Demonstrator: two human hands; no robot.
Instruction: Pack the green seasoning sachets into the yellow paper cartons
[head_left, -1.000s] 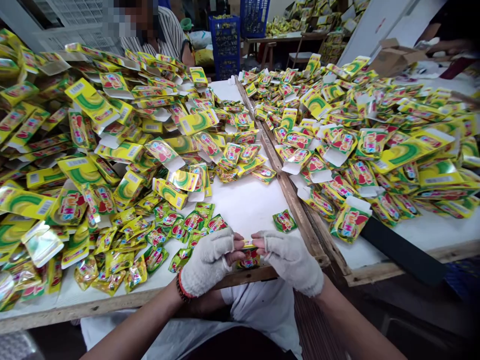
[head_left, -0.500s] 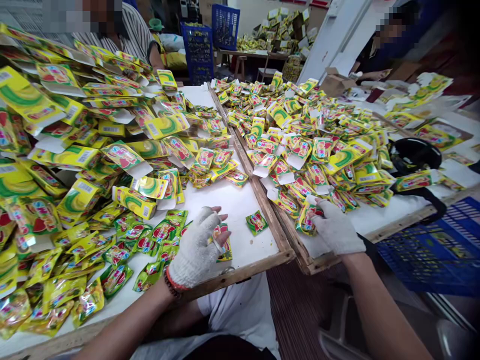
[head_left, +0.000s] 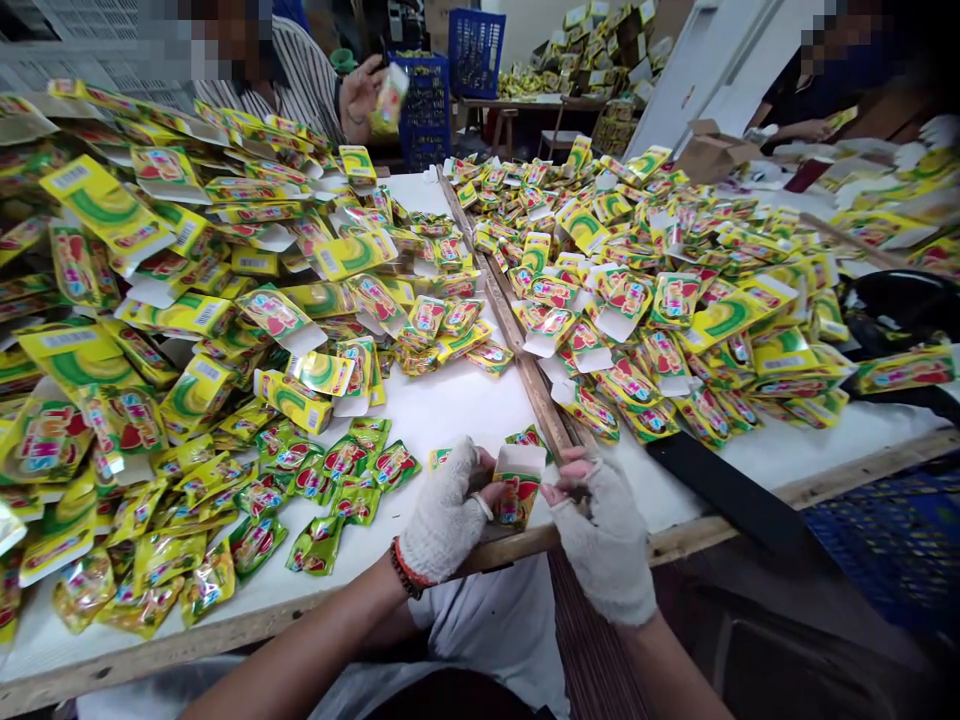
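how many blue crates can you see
2. One blue crate stands beyond the table's far end, the other blue crate right of it, further back. More may be hidden behind the piles.

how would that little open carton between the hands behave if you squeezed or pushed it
The small carton is thin printed card with its flap open, so it probably feels light and dents easily. Both hands, left and right, pinch it; its glossy print may be a bit slippery.
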